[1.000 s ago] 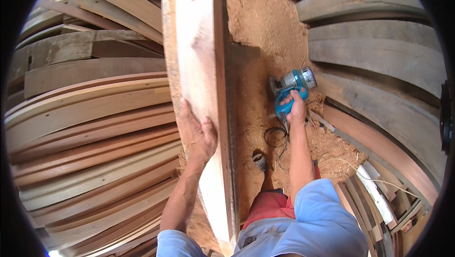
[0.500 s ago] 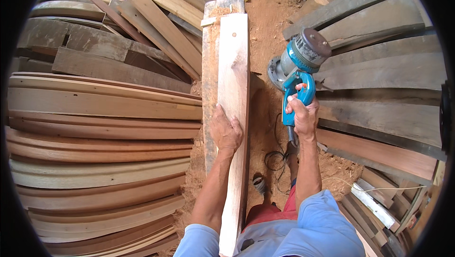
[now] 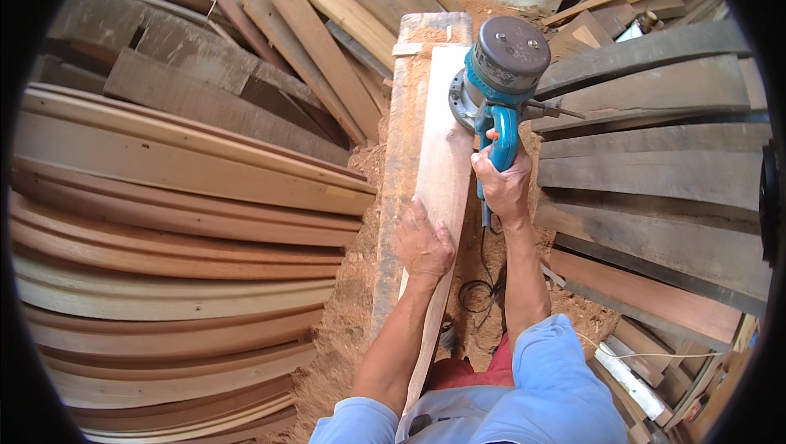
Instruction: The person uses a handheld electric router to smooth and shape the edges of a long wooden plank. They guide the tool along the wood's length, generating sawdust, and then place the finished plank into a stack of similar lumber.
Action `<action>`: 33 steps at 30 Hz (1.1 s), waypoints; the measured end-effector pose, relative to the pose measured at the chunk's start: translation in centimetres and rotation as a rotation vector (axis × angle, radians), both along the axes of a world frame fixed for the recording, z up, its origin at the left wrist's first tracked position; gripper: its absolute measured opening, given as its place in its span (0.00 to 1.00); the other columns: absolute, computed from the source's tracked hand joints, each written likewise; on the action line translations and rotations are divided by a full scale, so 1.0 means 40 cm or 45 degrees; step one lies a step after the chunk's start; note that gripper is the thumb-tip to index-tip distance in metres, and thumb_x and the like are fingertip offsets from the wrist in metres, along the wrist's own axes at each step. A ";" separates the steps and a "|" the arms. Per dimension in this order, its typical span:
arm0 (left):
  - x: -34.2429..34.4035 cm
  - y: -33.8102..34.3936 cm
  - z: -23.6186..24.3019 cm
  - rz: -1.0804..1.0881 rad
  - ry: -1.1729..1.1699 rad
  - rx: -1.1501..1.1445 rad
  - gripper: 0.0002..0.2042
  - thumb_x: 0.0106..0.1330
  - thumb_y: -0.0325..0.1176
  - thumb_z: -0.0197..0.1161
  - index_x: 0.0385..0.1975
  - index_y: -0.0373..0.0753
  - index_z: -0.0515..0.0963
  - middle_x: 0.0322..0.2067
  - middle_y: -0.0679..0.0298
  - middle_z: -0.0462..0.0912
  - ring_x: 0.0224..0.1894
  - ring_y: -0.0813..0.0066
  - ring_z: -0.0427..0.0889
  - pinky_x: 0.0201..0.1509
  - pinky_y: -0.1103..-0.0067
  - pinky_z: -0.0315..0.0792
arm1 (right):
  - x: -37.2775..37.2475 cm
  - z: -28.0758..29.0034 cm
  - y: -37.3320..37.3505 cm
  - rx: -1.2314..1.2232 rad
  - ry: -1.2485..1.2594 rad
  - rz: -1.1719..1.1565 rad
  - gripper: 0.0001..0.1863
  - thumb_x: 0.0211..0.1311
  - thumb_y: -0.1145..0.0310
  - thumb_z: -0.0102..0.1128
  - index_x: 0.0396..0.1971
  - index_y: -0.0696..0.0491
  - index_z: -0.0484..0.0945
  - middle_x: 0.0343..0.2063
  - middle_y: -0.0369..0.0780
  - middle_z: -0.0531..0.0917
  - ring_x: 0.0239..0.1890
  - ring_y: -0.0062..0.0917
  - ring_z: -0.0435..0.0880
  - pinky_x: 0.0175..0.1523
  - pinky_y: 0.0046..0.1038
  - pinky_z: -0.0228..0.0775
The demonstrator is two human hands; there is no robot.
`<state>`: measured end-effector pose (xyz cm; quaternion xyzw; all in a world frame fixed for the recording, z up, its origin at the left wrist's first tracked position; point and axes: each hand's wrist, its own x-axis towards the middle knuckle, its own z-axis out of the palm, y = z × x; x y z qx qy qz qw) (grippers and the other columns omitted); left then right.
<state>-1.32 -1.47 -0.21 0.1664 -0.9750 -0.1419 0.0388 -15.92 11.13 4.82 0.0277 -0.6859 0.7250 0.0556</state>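
Observation:
A long pale board (image 3: 442,165) lies lengthwise on a worn, narrow wooden bench (image 3: 399,165). My left hand (image 3: 423,239) rests flat on the board around its middle, with fingers stretched out and the thumb apart. In my right hand (image 3: 505,183) is the D-shaped handle of a teal and grey router (image 3: 508,51). Its round base is at the board's right edge near the far end, tilted on its side. The router hides part of that edge, so I cannot tell whether the bit touches the wood.
Curved, moulded planks (image 3: 188,235) are stacked along the left. Weathered grey boards (image 3: 655,165) line the right side. Sawdust (image 3: 327,387) covers the ground, and a black cord (image 3: 473,301) lies coiled beside the bench. Loose boards (image 3: 327,75) lean at the far left.
My right hand has brought the router leftward, from beside the board to its right edge. My left hand stays on the board, and the whole view has shifted somewhat.

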 end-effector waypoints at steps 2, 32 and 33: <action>0.002 -0.006 0.001 -0.003 0.042 -0.005 0.37 0.66 0.41 0.57 0.73 0.30 0.56 0.56 0.40 0.73 0.49 0.42 0.73 0.55 0.52 0.66 | 0.020 -0.019 -0.038 0.114 0.059 -0.017 0.18 0.58 0.75 0.66 0.49 0.59 0.75 0.27 0.33 0.75 0.28 0.16 0.74 0.40 0.23 0.71; 0.002 -0.002 0.013 0.071 -0.054 0.153 0.39 0.63 0.42 0.59 0.73 0.30 0.56 0.60 0.39 0.66 0.54 0.42 0.70 0.61 0.52 0.63 | -0.248 -0.093 -0.102 0.247 0.154 -0.149 0.19 0.54 0.74 0.62 0.47 0.62 0.77 0.40 0.44 0.84 0.42 0.27 0.83 0.52 0.30 0.75; -0.001 -0.003 0.011 0.080 -0.079 0.164 0.39 0.63 0.42 0.59 0.73 0.30 0.55 0.60 0.39 0.66 0.54 0.42 0.70 0.62 0.52 0.63 | -0.246 -0.088 -0.105 0.289 0.193 -0.153 0.19 0.54 0.74 0.62 0.47 0.62 0.77 0.40 0.44 0.84 0.42 0.28 0.83 0.52 0.30 0.75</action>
